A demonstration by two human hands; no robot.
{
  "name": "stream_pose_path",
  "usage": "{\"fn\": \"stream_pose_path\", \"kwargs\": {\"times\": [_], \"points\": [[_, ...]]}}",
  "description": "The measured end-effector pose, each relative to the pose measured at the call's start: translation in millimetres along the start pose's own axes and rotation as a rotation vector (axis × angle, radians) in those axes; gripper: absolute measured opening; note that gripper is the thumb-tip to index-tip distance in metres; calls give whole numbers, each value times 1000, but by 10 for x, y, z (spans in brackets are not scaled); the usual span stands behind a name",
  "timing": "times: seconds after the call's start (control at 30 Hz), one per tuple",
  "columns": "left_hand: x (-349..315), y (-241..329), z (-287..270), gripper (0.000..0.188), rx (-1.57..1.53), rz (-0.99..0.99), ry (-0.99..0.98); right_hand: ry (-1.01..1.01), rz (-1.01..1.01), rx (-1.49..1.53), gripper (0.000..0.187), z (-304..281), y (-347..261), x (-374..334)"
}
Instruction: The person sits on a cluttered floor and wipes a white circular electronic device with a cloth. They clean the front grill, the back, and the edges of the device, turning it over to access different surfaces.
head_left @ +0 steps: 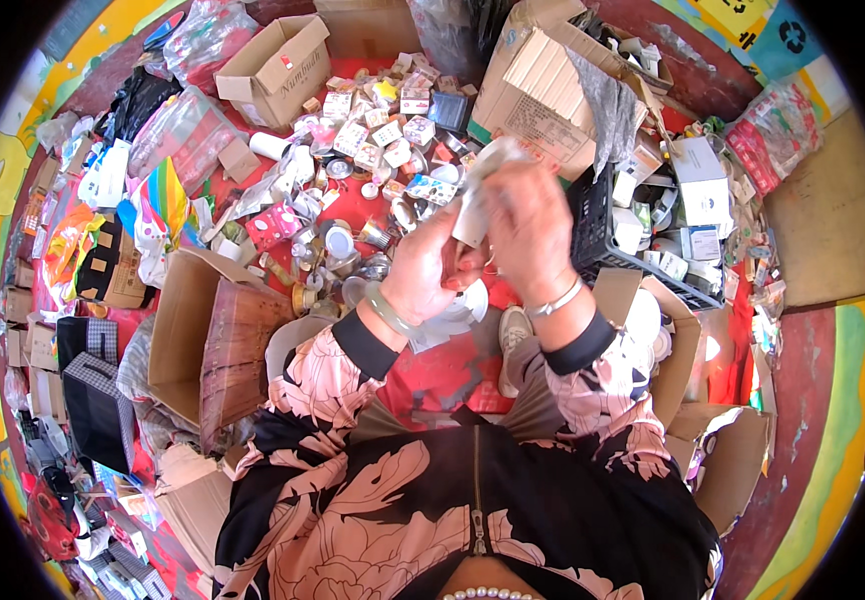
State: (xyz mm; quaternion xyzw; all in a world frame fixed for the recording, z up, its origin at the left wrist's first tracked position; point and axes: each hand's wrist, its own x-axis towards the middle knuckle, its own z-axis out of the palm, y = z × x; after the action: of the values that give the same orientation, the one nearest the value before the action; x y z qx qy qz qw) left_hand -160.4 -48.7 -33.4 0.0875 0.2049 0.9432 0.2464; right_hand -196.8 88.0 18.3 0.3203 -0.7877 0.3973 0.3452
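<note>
Up in front of me, both hands are close together on a pale white object (471, 222) whose kind I cannot make out. My left hand (421, 262) has its fingers closed around the lower part of it. My right hand (533, 225) is smeared by motion, with its fingers curled over the upper part. Below and beyond them spreads a heap of small boxes (383, 135) and metal parts. Shiny round metal pieces (341, 242) lie nearest my left hand. A pale dish-like piece (465, 305) shows under my wrists.
A black plastic crate (593, 225) full of small boxes stands at the right. Open cardboard boxes (178, 345) flank me on both sides. Another carton (278, 75) stands at the back. Checked black boxes (98, 410) and plastic bags (178, 140) crowd the left.
</note>
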Motion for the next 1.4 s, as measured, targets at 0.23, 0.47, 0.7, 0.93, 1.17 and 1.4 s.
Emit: {"fn": "stream_pose_path", "kwargs": {"times": [0.23,0.47,0.7,0.93,1.17,1.4], "points": [[-13,20,186,30,79,73,368,-95,-199,-17,30,67,-195,-178],[5,48,110,31,105,58,370,-109,-182,84,25,35,-206,-184],[16,56,116,32,26,24,419,-175,-174,105,17,-30,-223,-151],[-16,215,175,42,-16,84,70,416,666,112,5,-555,590,72],[23,190,169,43,-7,198,240,345,745,692,7,-415,485,-75],[89,93,36,45,-106,261,96,141,587,667,18,91,7,3]]}}
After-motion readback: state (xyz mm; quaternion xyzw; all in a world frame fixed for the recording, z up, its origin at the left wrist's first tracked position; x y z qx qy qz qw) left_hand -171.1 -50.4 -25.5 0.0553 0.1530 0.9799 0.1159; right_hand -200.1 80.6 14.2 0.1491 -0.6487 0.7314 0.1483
